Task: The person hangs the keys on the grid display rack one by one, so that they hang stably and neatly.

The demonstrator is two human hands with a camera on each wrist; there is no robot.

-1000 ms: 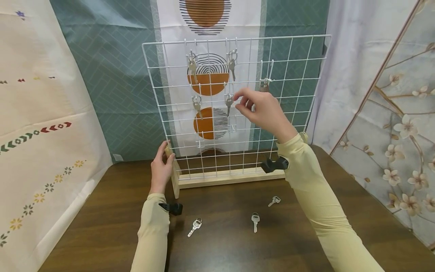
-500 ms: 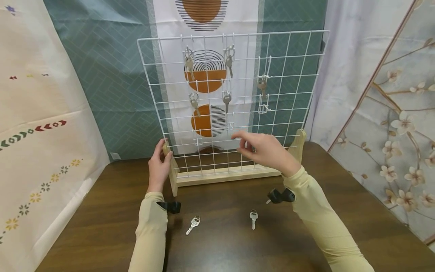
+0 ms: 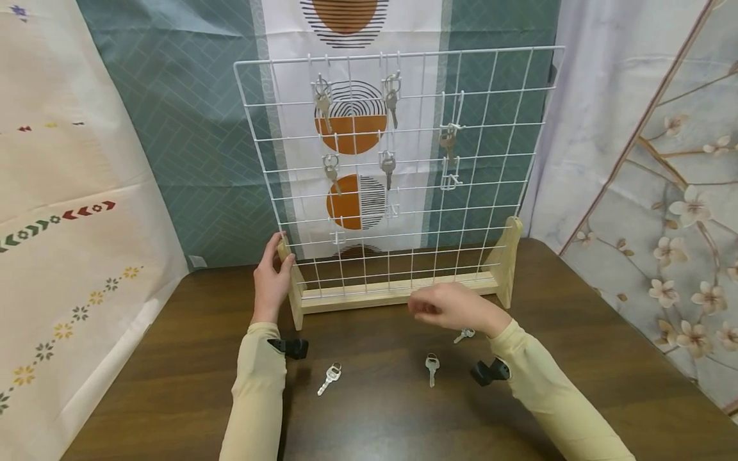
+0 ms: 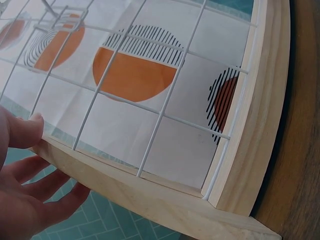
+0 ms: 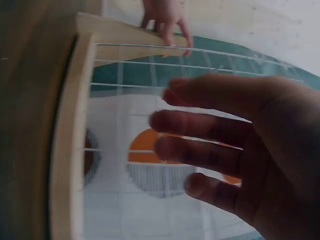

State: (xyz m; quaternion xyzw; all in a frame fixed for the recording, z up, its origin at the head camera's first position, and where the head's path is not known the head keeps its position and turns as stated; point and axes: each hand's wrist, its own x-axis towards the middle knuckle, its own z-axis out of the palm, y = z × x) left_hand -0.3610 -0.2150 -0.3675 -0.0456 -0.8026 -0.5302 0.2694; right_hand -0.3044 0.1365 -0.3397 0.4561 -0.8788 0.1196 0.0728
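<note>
I'm having the left hand (image 3: 271,288) grip the wooden stand (image 3: 357,298) at its left end. The right hand (image 3: 452,307) is hovering over the counter (image 3: 369,416) near the right key (image 3: 464,335), fingers apart and holding nothing. The left key (image 3: 329,380) and middle key (image 3: 432,370) are lying nearer; five hanging keys (image 3: 388,165) are dangling from the white wire grid (image 3: 418,161).

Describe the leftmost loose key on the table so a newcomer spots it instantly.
Find the white wire grid on its wooden stand. On the brown table in front, the leftmost key lies slanted. It is nearest the left sleeve, apart from the middle key and far-right key.
</note>
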